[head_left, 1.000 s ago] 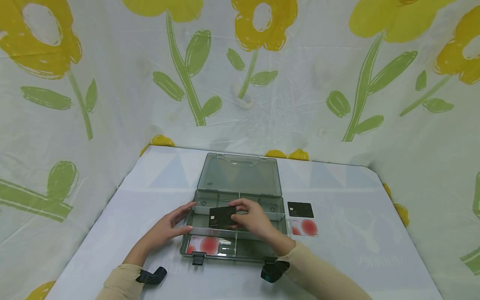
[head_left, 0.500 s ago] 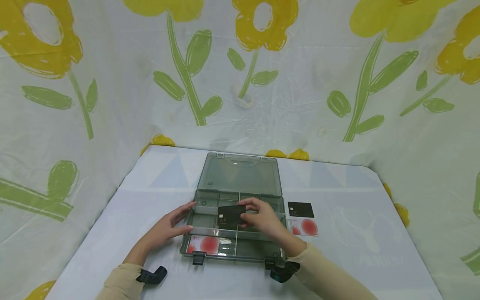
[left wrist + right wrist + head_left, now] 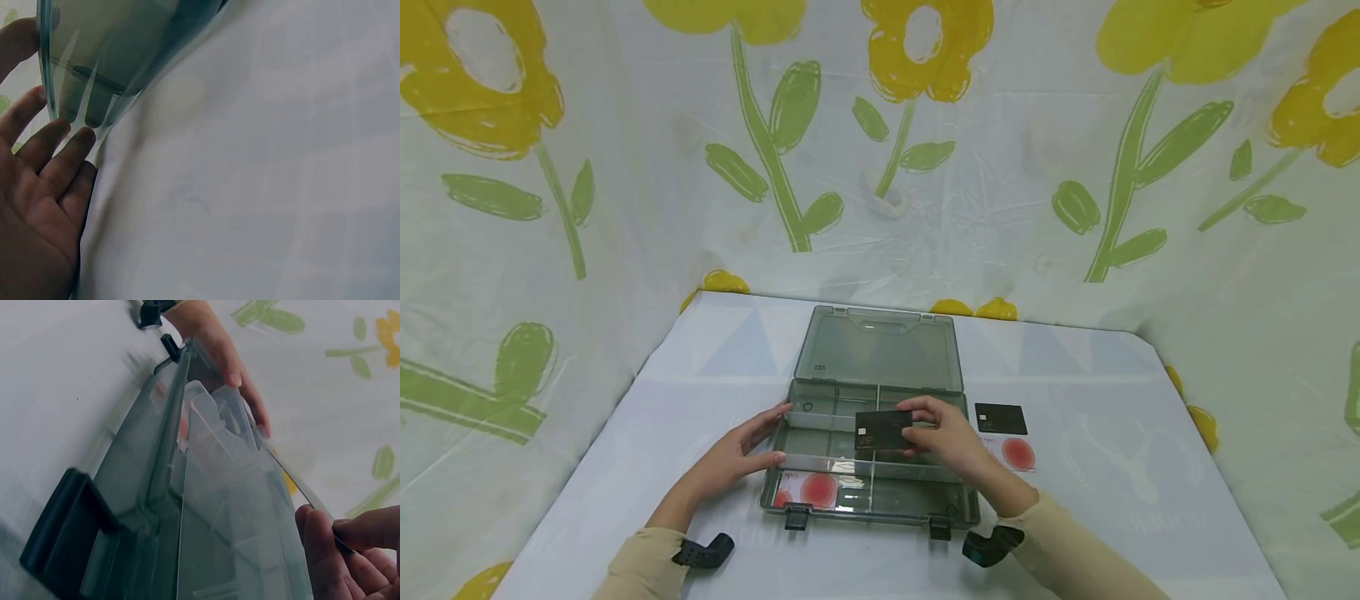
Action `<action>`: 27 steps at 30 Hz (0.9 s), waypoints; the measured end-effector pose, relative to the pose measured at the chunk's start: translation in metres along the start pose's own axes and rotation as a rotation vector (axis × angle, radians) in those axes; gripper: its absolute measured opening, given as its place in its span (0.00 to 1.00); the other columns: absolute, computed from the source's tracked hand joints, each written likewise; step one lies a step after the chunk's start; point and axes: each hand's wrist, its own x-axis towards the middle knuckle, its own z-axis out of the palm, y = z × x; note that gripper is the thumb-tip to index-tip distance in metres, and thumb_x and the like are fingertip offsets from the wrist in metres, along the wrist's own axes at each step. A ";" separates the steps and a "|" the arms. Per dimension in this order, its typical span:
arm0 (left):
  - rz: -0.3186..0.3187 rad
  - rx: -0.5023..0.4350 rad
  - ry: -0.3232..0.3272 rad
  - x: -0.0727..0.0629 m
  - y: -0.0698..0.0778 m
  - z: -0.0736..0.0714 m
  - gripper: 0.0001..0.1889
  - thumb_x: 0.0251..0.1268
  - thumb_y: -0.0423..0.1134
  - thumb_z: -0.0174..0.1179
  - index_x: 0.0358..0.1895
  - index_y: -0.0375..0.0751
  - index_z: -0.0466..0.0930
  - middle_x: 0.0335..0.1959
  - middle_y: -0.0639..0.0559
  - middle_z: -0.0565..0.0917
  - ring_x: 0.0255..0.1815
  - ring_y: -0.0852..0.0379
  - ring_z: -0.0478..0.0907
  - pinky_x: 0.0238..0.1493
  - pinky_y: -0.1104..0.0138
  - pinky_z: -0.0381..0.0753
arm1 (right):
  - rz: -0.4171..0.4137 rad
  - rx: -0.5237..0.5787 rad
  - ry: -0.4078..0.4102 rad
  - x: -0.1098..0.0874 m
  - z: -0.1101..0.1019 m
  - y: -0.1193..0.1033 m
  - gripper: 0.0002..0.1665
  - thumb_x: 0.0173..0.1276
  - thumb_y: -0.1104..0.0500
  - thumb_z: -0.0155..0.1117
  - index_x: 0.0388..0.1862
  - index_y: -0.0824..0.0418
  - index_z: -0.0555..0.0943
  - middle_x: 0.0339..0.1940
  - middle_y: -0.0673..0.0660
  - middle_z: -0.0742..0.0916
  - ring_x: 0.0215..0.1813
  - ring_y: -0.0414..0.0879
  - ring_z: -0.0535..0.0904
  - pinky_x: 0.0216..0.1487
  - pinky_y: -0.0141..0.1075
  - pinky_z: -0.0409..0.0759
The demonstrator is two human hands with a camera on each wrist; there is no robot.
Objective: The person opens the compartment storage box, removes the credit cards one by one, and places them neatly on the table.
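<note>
In the head view my right hand (image 3: 951, 437) pinches a black VIP card (image 3: 880, 431) by its right end, holding it above the middle row of a grey translucent divided box (image 3: 917, 518). The right wrist view shows this card (image 3: 306, 487) nearly edge-on between thumb and fingers (image 3: 325, 550). My left hand (image 3: 737, 452) rests its fingertips against the box's left side. Seen from the left wrist, its fingers (image 3: 65, 156) are fairly straight along the box wall (image 3: 94, 81). A red-and-white card (image 3: 817, 490) lies in the front left compartment.
The box's lid (image 3: 880, 350) lies folded back behind it. Right of the box, a second black VIP card (image 3: 1002, 418) and another red-and-white card (image 3: 1018, 454) lie on the white table (image 3: 1097, 517). Flower-printed sheeting (image 3: 1000, 192) stands around the table. Two latches (image 3: 797, 518) stick out in front.
My right hand has moved rightward with the black card, from over the middle row's left part to near the centre divider. The left hand and the box have stayed in place.
</note>
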 end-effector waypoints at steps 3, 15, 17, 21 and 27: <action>0.003 -0.009 0.000 0.000 0.000 0.000 0.39 0.69 0.43 0.68 0.80 0.53 0.60 0.81 0.45 0.58 0.79 0.36 0.57 0.71 0.77 0.60 | 0.004 -0.001 0.007 -0.002 -0.005 0.002 0.22 0.71 0.71 0.63 0.63 0.70 0.76 0.51 0.66 0.84 0.42 0.53 0.87 0.44 0.45 0.90; -0.002 0.008 0.003 -0.001 0.000 0.000 0.39 0.69 0.43 0.68 0.80 0.54 0.60 0.81 0.46 0.58 0.79 0.36 0.58 0.73 0.75 0.60 | 0.008 -0.017 0.055 -0.011 -0.028 0.006 0.22 0.70 0.69 0.65 0.63 0.69 0.77 0.53 0.68 0.84 0.40 0.54 0.89 0.44 0.44 0.90; -0.001 0.010 0.003 -0.001 0.000 0.000 0.39 0.69 0.43 0.67 0.80 0.54 0.60 0.81 0.46 0.58 0.79 0.37 0.58 0.73 0.75 0.60 | 0.014 -0.014 0.059 -0.012 -0.032 0.007 0.23 0.70 0.69 0.65 0.63 0.70 0.76 0.53 0.68 0.84 0.40 0.54 0.89 0.44 0.43 0.90; 0.004 0.011 0.004 0.000 -0.002 0.000 0.38 0.70 0.43 0.67 0.80 0.55 0.60 0.81 0.47 0.59 0.79 0.37 0.58 0.73 0.75 0.61 | 0.005 -0.009 0.053 -0.015 -0.040 0.008 0.24 0.70 0.69 0.65 0.64 0.71 0.74 0.54 0.70 0.84 0.40 0.55 0.89 0.44 0.45 0.90; 0.005 0.010 0.003 0.000 -0.001 0.000 0.39 0.69 0.43 0.67 0.80 0.54 0.60 0.81 0.47 0.58 0.78 0.37 0.58 0.73 0.75 0.61 | 0.024 -0.024 0.066 -0.020 -0.052 0.007 0.23 0.71 0.69 0.64 0.63 0.70 0.73 0.57 0.71 0.82 0.41 0.59 0.89 0.46 0.51 0.89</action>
